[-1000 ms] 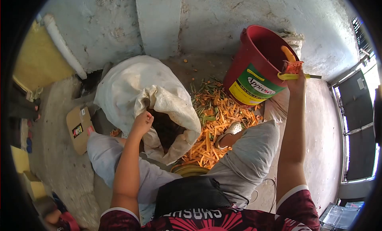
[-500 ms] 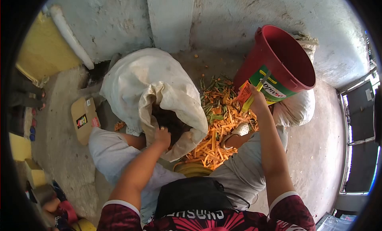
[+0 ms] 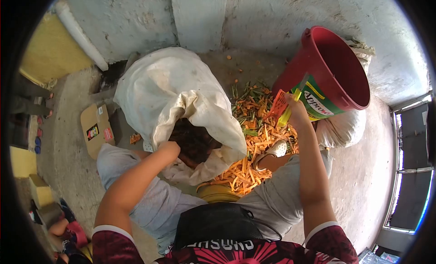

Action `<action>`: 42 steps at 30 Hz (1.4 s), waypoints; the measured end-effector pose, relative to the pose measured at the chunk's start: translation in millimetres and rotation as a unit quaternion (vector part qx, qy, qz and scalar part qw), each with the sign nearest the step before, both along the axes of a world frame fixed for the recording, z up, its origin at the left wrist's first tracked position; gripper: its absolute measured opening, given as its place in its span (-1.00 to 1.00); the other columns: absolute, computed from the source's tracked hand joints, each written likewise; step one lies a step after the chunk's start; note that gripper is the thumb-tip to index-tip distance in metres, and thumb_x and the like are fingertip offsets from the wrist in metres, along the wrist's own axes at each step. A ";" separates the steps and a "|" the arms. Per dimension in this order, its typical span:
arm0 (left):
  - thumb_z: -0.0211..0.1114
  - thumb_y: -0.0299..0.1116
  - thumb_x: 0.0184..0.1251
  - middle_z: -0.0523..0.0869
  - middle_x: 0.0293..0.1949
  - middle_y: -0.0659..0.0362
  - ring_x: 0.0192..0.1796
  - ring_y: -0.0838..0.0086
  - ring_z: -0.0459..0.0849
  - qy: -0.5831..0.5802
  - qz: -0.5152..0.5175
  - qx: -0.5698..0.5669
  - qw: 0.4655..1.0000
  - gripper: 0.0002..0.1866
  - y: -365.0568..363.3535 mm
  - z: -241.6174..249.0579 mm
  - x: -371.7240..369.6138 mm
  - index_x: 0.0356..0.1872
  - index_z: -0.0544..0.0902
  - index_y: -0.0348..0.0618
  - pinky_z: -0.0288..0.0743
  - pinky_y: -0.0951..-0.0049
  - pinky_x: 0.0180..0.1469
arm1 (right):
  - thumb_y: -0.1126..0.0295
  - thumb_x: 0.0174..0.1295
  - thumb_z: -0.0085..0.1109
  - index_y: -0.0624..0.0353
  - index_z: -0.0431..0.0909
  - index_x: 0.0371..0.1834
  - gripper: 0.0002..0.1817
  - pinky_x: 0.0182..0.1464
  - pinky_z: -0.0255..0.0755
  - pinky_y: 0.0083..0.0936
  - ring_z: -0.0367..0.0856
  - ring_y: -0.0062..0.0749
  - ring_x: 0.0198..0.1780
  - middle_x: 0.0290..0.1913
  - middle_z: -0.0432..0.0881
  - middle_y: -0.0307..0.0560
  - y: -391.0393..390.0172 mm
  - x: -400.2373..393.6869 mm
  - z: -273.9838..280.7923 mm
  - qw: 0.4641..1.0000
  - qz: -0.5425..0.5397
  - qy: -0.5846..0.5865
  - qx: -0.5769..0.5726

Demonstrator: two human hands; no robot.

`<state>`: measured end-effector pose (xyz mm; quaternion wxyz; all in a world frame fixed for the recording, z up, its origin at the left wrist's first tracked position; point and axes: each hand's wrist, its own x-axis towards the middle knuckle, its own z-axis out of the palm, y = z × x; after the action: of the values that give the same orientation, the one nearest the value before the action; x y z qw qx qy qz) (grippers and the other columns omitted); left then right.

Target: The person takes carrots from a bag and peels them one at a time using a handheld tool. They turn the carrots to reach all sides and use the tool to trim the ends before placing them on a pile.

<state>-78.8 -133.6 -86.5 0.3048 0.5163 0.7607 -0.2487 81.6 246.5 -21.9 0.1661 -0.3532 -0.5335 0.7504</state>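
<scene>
My left hand (image 3: 169, 149) reaches into the dark mouth of a white sack (image 3: 172, 91) that lies open between my knees; its fingers are hidden inside. My right hand (image 3: 295, 113) is shut on an orange and yellow peeler (image 3: 281, 107), held over a heap of orange carrot peelings and green stalks (image 3: 250, 136) on the floor. Just right of that hand stands a tilted red bucket (image 3: 345, 68) with a green label.
A small cardboard box (image 3: 96, 130) lies on the concrete floor to the left. A white pipe (image 3: 79, 34) leans on the wall. A stuffed pale bag (image 3: 343, 127) sits under the bucket. A yellow bowl rim (image 3: 218, 193) shows by my lap.
My right hand came down from above the bucket rim to the peelings, still holding the peeler. My left hand moved from the sack's edge into its opening.
</scene>
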 end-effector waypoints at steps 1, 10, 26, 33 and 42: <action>0.16 -0.44 -0.05 0.63 -0.29 0.06 -0.20 0.28 0.61 -0.013 0.020 -0.035 0.999 -0.82 1.7 12.6 5.9 -0.38 0.64 -0.17 0.50 0.34 -0.25 | 0.25 0.21 -0.06 0.21 0.37 -0.19 -0.74 -0.27 0.46 -0.44 0.50 -0.43 -0.30 -0.29 0.48 -0.17 3.1 -0.1 -1.8 1.000 0.000 -0.002 0.005; 0.09 -0.40 -0.03 0.57 -0.28 -0.02 -0.19 0.16 0.55 -0.087 0.037 0.173 0.980 -0.79 29.7 -21.9 3.8 -0.32 0.56 -0.18 0.45 0.26 -0.22 | 0.27 0.18 0.01 0.23 0.43 -0.25 -0.76 -0.07 0.15 -0.60 0.31 -0.59 -0.20 -0.31 0.44 -0.26 -9.7 -4.8 16.6 0.998 0.022 -0.039 0.054; 0.07 -0.17 0.08 0.37 0.09 0.05 0.10 0.28 0.37 -0.050 0.245 -0.003 0.968 -0.56 25.2 -157.0 38.4 -0.01 0.45 -0.14 0.27 0.24 0.06 | 0.28 0.20 -0.02 0.20 0.45 -0.31 -0.80 -0.17 0.15 -0.68 0.30 -0.65 -0.30 -0.40 0.45 -0.32 -22.8 -26.7 29.0 0.991 0.050 -0.064 0.104; 0.06 -0.10 0.12 0.36 0.10 0.07 0.12 0.27 0.35 -0.075 0.190 -0.040 0.978 -0.54 21.8 -170.8 53.8 0.00 0.43 -0.14 0.26 0.25 0.06 | 0.29 0.19 -0.01 0.20 0.44 -0.31 -0.81 -0.21 0.18 -0.65 0.31 -0.64 -0.33 -0.43 0.44 -0.32 -19.6 -28.0 23.9 0.989 0.040 -0.090 0.112; -0.09 0.01 0.17 0.41 0.07 0.11 0.15 0.28 0.30 -0.087 0.221 -0.023 0.971 -0.49 -1.2 -240.6 68.4 0.08 0.38 -0.06 -0.02 0.03 0.18 | 0.30 0.19 0.00 0.20 0.44 -0.30 -0.81 -0.22 0.18 -0.65 0.28 -0.66 -0.33 -0.41 0.42 -0.32 -15.8 -36.0 18.5 0.988 0.041 -0.100 0.111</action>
<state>-10.5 -134.9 -327.1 0.4293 0.3476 0.8207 -0.1465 45.6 230.8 -3.4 0.1191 -0.3836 -0.6418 0.6533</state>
